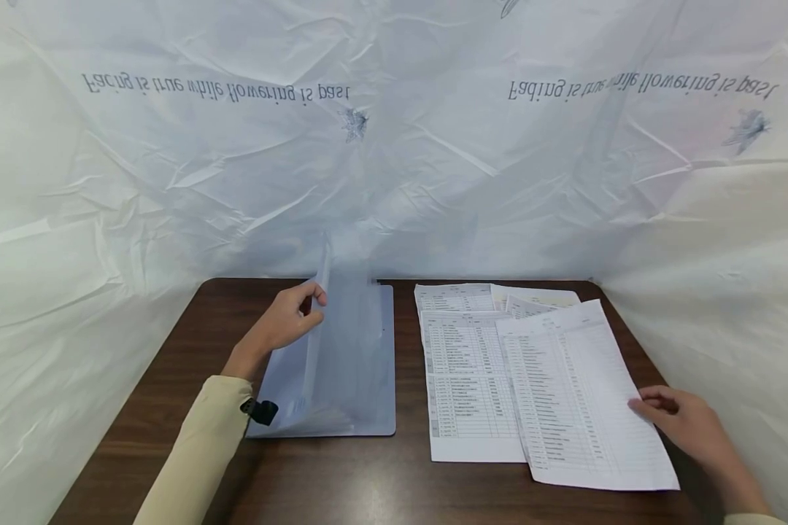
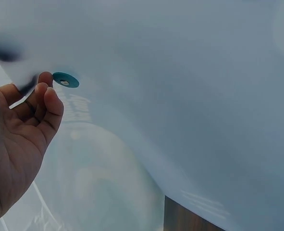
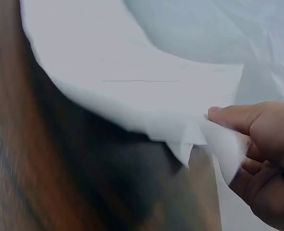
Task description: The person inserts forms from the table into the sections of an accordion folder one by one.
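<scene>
At the left of the table lies a translucent bluish plastic document folder [image 1: 361,364], its cover flap [image 1: 318,328] raised. My left hand [image 1: 285,317] pinches the edge of that flap between thumb and curled fingers. In the left wrist view a teal snap button [image 2: 66,80] sits on the plastic right by the fingertips. My right hand [image 1: 686,419] pinches the right edge of a printed sheet of paper [image 1: 587,408], which overlaps other sheets. The right wrist view shows the paper [image 3: 132,91] bending, with the thumb on top and the other fingers beneath.
More printed sheets [image 1: 469,364] lie overlapping in the right half of the brown wooden table [image 1: 341,481]. White plastic sheeting [image 1: 394,168] with printed lettering hangs behind and at both sides. A small black device [image 1: 259,410] is strapped at the left wrist.
</scene>
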Demonstrator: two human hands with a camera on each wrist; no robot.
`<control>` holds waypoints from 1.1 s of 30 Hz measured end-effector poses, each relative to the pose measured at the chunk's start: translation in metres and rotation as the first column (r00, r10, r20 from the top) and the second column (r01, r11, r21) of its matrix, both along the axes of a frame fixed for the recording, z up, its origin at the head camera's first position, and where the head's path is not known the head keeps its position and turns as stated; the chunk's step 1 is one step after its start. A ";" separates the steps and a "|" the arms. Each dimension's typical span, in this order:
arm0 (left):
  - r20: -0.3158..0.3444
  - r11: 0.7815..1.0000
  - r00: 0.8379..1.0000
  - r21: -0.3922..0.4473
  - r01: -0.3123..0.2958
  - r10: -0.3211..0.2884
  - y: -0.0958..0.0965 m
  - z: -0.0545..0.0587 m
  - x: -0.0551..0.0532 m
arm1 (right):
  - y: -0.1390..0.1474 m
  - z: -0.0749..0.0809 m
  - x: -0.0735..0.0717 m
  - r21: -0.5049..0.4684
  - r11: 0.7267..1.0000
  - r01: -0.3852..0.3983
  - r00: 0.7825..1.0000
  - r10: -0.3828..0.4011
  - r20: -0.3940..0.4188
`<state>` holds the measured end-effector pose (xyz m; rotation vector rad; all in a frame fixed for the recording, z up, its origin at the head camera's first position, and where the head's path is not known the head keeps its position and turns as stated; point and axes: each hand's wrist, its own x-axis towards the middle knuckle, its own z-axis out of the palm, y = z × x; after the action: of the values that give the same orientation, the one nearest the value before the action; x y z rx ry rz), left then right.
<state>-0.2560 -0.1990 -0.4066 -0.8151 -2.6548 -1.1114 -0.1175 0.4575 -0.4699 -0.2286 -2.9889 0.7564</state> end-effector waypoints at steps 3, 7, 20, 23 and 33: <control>0.007 1.000 1.000 -0.001 0.000 0.000 0.000 0.000 0.001 | 0.000 0.003 -0.001 -0.060 0.998 0.026 0.999 -0.024 0.035; 0.019 1.000 1.000 0.002 0.000 0.000 -0.001 0.000 0.002 | -0.003 0.006 -0.003 -0.133 0.989 0.058 0.998 -0.052 0.043; 0.011 1.000 1.000 -0.003 -0.001 0.001 -0.001 0.001 0.000 | -0.022 0.016 -0.006 -0.269 0.956 0.114 0.993 -0.114 0.014; 0.025 1.000 1.000 -0.005 0.001 -0.001 -0.001 0.002 0.000 | -0.027 0.017 -0.009 -0.289 0.949 0.128 0.991 -0.131 0.011; 0.019 1.000 1.000 -0.006 0.009 -0.009 0.000 0.002 -0.002 | -0.053 0.025 -0.024 -0.479 0.867 0.136 0.988 -0.155 0.001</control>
<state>-0.2585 -0.1989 -0.4049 -0.8227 -2.6734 -1.1190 -0.1419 0.4042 -0.4453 -0.4457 -2.6537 1.4501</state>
